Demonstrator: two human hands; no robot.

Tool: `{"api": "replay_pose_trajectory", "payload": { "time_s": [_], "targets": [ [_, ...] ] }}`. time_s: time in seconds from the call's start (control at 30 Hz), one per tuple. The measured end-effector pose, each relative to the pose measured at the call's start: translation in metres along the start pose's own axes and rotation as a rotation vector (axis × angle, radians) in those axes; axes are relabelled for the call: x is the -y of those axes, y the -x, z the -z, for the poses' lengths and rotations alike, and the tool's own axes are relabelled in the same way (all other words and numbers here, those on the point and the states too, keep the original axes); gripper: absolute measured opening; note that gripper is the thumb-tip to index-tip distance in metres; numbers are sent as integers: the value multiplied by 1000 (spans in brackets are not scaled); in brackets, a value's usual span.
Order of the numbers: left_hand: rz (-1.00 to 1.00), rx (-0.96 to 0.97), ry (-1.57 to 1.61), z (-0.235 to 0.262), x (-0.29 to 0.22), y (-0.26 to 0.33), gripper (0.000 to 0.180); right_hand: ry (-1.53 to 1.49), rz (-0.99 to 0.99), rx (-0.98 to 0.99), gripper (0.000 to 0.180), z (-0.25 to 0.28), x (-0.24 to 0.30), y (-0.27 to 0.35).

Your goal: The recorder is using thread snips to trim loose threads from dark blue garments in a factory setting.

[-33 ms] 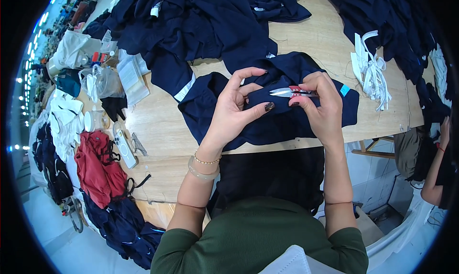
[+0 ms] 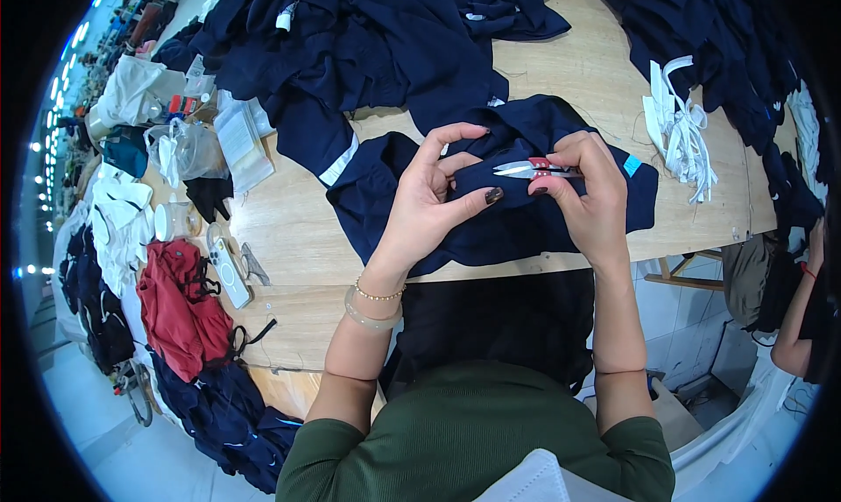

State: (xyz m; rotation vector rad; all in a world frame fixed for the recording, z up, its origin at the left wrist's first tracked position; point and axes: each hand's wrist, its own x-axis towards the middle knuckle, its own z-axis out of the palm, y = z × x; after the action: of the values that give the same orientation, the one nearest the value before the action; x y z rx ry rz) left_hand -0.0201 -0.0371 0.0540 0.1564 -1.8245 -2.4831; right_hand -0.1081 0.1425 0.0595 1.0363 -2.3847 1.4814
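Note:
A navy garment (image 2: 526,230) lies bunched at the table's front edge, beneath both my hands. My left hand (image 2: 429,191) is at its left part, the index finger and thumb spread apart while the other fingers curl into the cloth. Between thumb and fingers of my right hand (image 2: 591,182) are small red-handled thread snips (image 2: 521,166). Their metal blades point left, toward my left hand, and lie just over the fabric with the tips slightly apart. A small light-blue tag (image 2: 632,165) shows on the garment to the right of my right hand.
More navy garments (image 2: 350,55) are heaped across the far side. White strips (image 2: 679,134) lie at the right. To the left are a phone (image 2: 229,272), a red garment (image 2: 180,305) and plastic bags (image 2: 188,152). Another person's arm (image 2: 797,318) shows at the far right.

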Motion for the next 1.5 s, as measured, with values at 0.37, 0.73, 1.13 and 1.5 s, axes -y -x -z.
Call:
{"api": "replay_pose_trajectory", "payload": {
  "time_s": [0.37, 0.73, 1.13, 1.5],
  "targets": [
    [4, -1, 36, 1, 0, -1, 63, -39, -5, -13, 33, 3, -3, 0],
    [10, 28, -14, -1, -4, 0, 61, 51, 95, -55, 34, -1, 0, -1],
    [3, 15, -11, 2, -3, -2, 64, -11, 41, -49, 33, -3, -4, -2],
    [-7, 10, -61, 1, -1, -2, 62, 66, 163, -59, 35, -4, -6, -4]
  ]
}}
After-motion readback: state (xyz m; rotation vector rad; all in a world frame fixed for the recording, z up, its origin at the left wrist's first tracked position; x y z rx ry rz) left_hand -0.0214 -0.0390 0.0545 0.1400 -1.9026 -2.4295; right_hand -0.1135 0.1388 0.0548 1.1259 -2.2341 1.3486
